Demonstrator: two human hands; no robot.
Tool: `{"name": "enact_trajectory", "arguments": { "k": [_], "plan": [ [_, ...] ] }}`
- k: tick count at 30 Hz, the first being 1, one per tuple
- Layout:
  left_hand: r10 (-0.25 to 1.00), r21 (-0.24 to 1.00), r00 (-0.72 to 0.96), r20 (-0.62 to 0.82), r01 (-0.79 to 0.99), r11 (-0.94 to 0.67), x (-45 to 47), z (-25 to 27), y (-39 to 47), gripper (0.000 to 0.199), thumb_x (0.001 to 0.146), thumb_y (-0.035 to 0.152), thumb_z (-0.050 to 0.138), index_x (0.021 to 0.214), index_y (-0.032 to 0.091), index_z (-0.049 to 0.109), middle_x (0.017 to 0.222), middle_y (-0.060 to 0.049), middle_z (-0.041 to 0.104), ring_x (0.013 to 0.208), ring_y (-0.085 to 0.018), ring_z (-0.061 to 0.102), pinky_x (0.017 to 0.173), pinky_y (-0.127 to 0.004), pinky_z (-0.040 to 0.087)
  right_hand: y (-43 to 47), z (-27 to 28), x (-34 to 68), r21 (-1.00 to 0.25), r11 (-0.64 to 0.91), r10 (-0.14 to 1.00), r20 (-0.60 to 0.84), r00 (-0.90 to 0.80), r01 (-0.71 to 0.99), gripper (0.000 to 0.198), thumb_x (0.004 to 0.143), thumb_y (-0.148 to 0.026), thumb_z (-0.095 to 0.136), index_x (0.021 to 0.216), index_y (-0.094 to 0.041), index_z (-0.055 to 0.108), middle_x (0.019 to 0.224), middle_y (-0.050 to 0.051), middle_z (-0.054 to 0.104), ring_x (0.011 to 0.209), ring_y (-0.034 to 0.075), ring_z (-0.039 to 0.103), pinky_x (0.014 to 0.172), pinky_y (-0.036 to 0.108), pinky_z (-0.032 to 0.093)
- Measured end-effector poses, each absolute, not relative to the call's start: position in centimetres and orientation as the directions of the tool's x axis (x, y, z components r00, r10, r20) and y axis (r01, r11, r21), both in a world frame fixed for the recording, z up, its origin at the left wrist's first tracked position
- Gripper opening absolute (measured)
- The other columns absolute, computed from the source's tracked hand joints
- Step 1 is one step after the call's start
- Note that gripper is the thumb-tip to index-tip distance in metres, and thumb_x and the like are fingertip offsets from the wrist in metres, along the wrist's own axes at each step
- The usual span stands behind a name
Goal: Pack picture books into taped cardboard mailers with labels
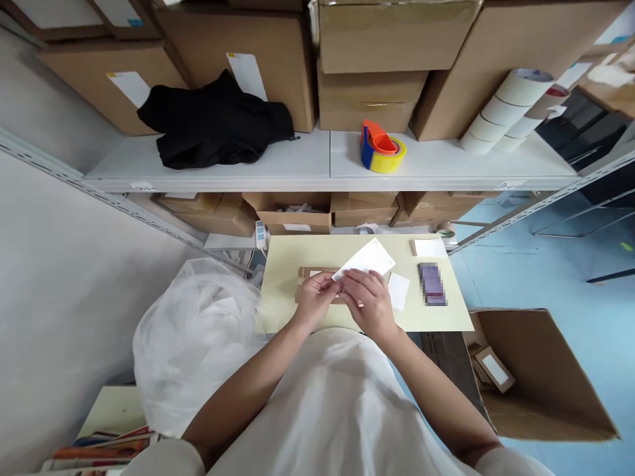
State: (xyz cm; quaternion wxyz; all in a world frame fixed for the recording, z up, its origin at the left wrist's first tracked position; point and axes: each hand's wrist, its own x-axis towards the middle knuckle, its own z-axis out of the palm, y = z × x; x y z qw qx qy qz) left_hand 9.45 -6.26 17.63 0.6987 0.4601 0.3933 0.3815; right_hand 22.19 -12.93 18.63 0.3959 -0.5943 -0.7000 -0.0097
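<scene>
Over the pale yellow tabletop (288,251), my left hand (317,297) and my right hand (371,301) meet, fingers closed at the lower edge of a white paper sheet (371,254). The sheet tilts up toward the right, with faint print on it. Beneath my hands lies a flat brown cardboard box (302,276), mostly covered by them, with a bit of white on its top. Just right of my right hand is a small white slip (398,291). Farther right sits a purple, pixel-blurred item (433,284), and behind it a stack of white paper (429,248).
A shelf (307,158) behind holds cardboard boxes, a black cloth garment (218,122), a tape dispenser (381,151) and white rolls (501,112). At left bulges a translucent plastic bag (198,337). An open carton (546,370) at right contains small boxes (495,369).
</scene>
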Motion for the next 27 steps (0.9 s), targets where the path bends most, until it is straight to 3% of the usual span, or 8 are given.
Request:
{"name": "enact_trajectory", "arguments": {
  "k": [7, 18, 23, 27],
  "plan": [
    [0.85, 0.802, 0.487, -0.202, -0.416, 0.429, 5.9, 18.9, -7.1, 0.03, 0.071, 0.042, 0.072, 0.084, 0.018, 0.059, 0.077, 0.0, 0.067, 0.071, -0.013, 0.063, 0.074, -0.03, 0.051, -13.3, 18.8, 18.9, -0.35, 0.303, 0.75, 0.662, 0.005, 0.886, 0.028, 0.086, -0.01, 0.057, 0.109, -0.024, 0.063, 0.11, 0.005, 0.071, 0.105, 0.017, 0.064, 0.097, 0.036, 0.04],
    [0.778, 0.827, 0.598, -0.191, -0.328, 0.456, 3.5, 18.9, -6.7, 0.029, 0.073, 0.042, 0.07, 0.075, 0.017, 0.056, 0.074, 0.003, 0.056, 0.072, -0.01, 0.056, 0.078, -0.03, 0.05, -14.5, 19.4, 16.8, -0.383, 0.253, 0.785, 0.618, 0.043, 0.888, 0.027, 0.087, -0.012, 0.055, 0.108, -0.026, 0.065, 0.109, 0.005, 0.071, 0.104, 0.017, 0.065, 0.096, 0.037, 0.044],
    [0.751, 0.888, 0.647, -0.134, -0.259, 0.381, 3.2, 18.6, -7.0, 0.03, 0.077, 0.046, 0.065, 0.077, 0.017, 0.056, 0.076, 0.001, 0.053, 0.072, -0.011, 0.051, 0.076, -0.028, 0.046, -15.0, 20.0, 16.2, -0.495, 0.238, 0.809, 0.578, 0.112, 0.836, 0.017, 0.085, -0.023, 0.062, 0.101, -0.024, 0.066, 0.105, 0.006, 0.072, 0.1, 0.02, 0.066, 0.091, 0.039, 0.048],
    [0.763, 0.963, 0.645, 0.048, -0.234, 0.136, 2.8, 17.9, -7.5, 0.032, 0.081, 0.048, 0.059, 0.071, 0.018, 0.055, 0.071, 0.001, 0.05, 0.068, -0.012, 0.048, 0.068, -0.025, 0.041, -15.6, 20.4, 15.1, -0.712, 0.164, 0.861, 0.441, 0.253, 0.683, 0.01, 0.082, -0.029, 0.065, 0.09, -0.023, 0.067, 0.092, 0.005, 0.073, 0.087, 0.019, 0.068, 0.078, 0.034, 0.054]
  ]
}}
